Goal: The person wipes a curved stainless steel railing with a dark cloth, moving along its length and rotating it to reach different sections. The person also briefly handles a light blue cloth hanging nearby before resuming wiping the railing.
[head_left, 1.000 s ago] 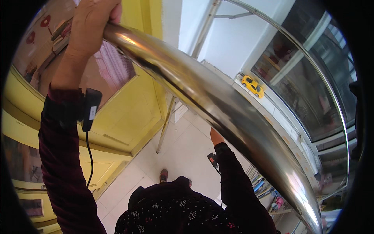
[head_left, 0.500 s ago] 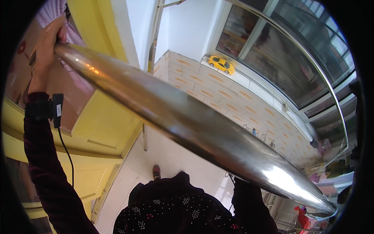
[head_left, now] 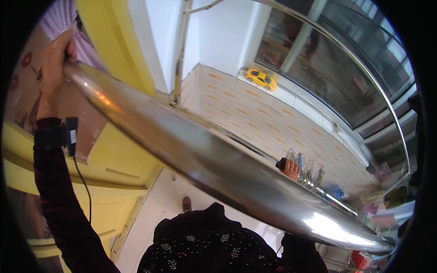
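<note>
A thick, shiny metal tube (head_left: 200, 152) crosses close in front of me from upper left to lower right. At its far left end my left hand (head_left: 55, 63) is closed round it, beside a pink striped curtain (head_left: 59, 19). Beyond and below this tube runs a thinner metal rail (head_left: 227, 134). My right hand (head_left: 291, 169) shows on that rail past the tube's edge. Its fingers are curled over a small dark brown bunch, seemingly cloth (head_left: 281, 164), pressed to the rail. The tube hides my right wrist and part of the forearm.
A curved metal rail (head_left: 359, 63) arches across the window at the right. On the sill sits a yellow toy car (head_left: 260, 78). Several wire hangers (head_left: 312, 168) hang near my right hand. A yellow door (head_left: 123, 170) stands at the left, and coloured cloths (head_left: 387, 218) lie at lower right.
My right hand, hidden behind the thick tube before, now shows beyond it with the dark bunch on the thinner rail. That rail has come into view. My left hand stays on the tube's end.
</note>
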Demonstrator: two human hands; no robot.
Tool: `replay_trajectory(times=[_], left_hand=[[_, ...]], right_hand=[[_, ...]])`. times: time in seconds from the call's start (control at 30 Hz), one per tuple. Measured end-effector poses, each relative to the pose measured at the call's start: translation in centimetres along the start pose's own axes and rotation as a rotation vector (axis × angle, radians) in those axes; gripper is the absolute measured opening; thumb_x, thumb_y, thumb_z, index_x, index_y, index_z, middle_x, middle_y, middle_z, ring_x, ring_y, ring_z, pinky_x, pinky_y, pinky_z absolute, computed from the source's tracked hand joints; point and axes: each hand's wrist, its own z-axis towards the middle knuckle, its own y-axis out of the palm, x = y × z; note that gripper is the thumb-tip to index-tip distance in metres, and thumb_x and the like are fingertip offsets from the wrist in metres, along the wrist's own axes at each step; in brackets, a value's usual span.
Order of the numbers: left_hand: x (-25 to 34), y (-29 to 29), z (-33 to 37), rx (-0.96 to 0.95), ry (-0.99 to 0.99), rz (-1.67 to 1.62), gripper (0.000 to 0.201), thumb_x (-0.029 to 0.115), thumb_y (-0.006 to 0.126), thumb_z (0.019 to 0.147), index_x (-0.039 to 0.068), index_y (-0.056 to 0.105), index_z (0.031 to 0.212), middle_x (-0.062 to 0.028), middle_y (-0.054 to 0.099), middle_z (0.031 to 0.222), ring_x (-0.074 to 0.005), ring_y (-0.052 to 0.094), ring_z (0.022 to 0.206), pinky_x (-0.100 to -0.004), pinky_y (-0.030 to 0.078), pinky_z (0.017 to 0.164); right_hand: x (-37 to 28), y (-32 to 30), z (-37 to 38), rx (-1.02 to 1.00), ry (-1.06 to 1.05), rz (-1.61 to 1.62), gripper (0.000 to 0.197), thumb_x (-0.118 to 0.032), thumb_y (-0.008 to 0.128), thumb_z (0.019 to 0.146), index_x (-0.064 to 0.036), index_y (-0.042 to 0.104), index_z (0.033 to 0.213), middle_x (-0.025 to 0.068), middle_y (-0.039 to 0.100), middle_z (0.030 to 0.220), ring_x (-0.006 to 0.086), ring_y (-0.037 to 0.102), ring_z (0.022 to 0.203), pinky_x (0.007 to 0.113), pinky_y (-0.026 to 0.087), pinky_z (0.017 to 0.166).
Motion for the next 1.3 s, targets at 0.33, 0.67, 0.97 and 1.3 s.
replay_trajectory(times=[0.33,0.67,0.97,1.3], left_hand=[[1.2,0.6,-0.4,-0.036,0.013,-0.064,0.042,0.028,0.046,0.101,0.004,0.046,0.067,-0.0039,0.046,0.063,-0.0128,0.042,0.059,-0.0271,0.034,0.059],[1.4,0.7,-0.7,-0.031,0.119,-0.143,0.040,0.025,0.053,0.099,0.001,0.050,0.067,-0.0012,0.045,0.060,-0.0098,0.041,0.057,-0.0276,0.033,0.055],[1.4,0.4,-0.9,-0.076,0.189,-0.087,0.040,0.023,0.046,0.101,0.000,0.046,0.069,-0.0022,0.045,0.063,-0.0095,0.038,0.055,-0.0277,0.031,0.052],[-0.9,-0.2,-0.3,-0.041,0.685,0.280,0.023,0.003,0.053,0.092,-0.003,0.062,0.113,-0.0029,0.048,0.069,-0.0137,0.044,0.057,-0.0283,0.034,0.050]], right_hand=[[-15.3,1.3,9.3,-0.127,-0.148,-0.022,0.063,-0.030,0.069,0.087,-0.0036,0.041,0.137,0.0096,0.052,0.119,0.0298,0.052,0.106,0.047,0.039,0.100],[-31.6,2.5,19.0,-0.044,-0.271,-0.023,0.045,-0.021,0.063,0.091,-0.0039,0.047,0.129,0.0079,0.056,0.104,0.0251,0.058,0.092,0.041,0.046,0.083],[-44.0,3.8,25.4,0.140,-0.285,0.029,0.026,-0.021,0.058,0.093,-0.0068,0.051,0.115,0.0054,0.055,0.095,0.0240,0.059,0.083,0.042,0.045,0.075],[-39.7,2.8,23.3,-0.020,-0.275,0.049,0.040,-0.026,0.062,0.093,-0.0073,0.049,0.126,0.0065,0.058,0.103,0.0249,0.060,0.093,0.041,0.047,0.083]])
